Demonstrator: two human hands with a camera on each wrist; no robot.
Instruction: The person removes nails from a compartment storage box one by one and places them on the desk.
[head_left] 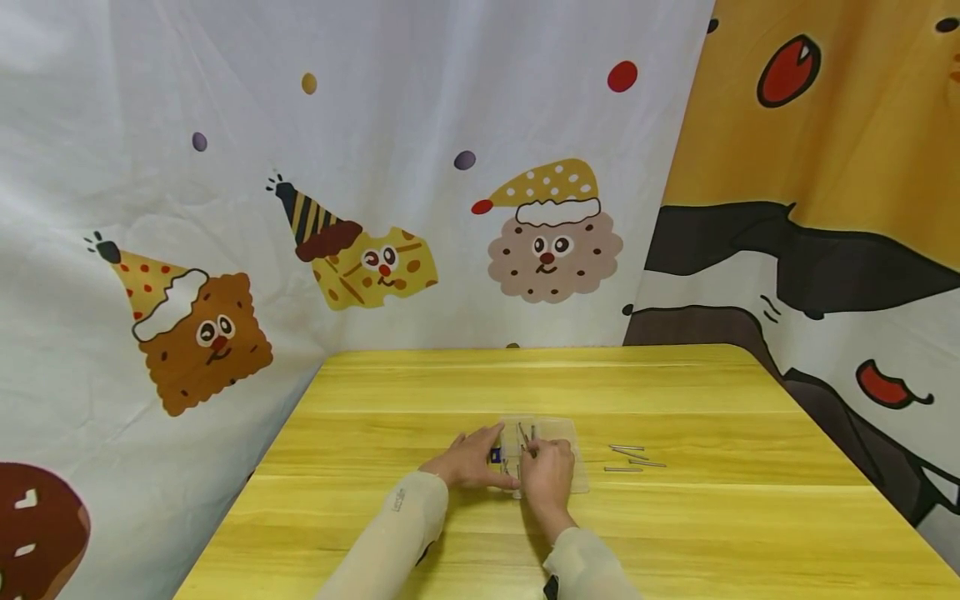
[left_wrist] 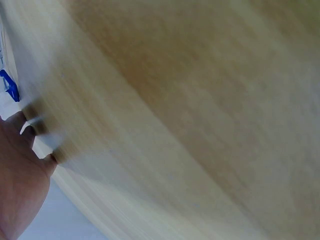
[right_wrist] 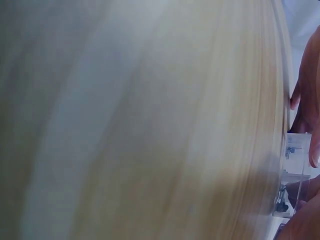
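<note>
A clear compartment box (head_left: 511, 435) stands on the table, its translucent lid (head_left: 581, 477) folded out to the right. A blue latch (head_left: 496, 456) shows on its left side. My left hand (head_left: 472, 460) grips the box from the left, thumb at the near edge, fingers at the far edge. Over the box, my right hand (head_left: 548, 477) pinches a thin metal nail (head_left: 524, 435), whose lower end the fingers hide. More small metal pieces (right_wrist: 291, 150) lie inside the compartments, seen through the clear wall in the right wrist view.
Several loose nails (head_left: 624, 469) lie on the wooden table (head_left: 405, 383), right of the lid. A curtain with cartoon prints (head_left: 420, 100) hangs behind the table's far edge.
</note>
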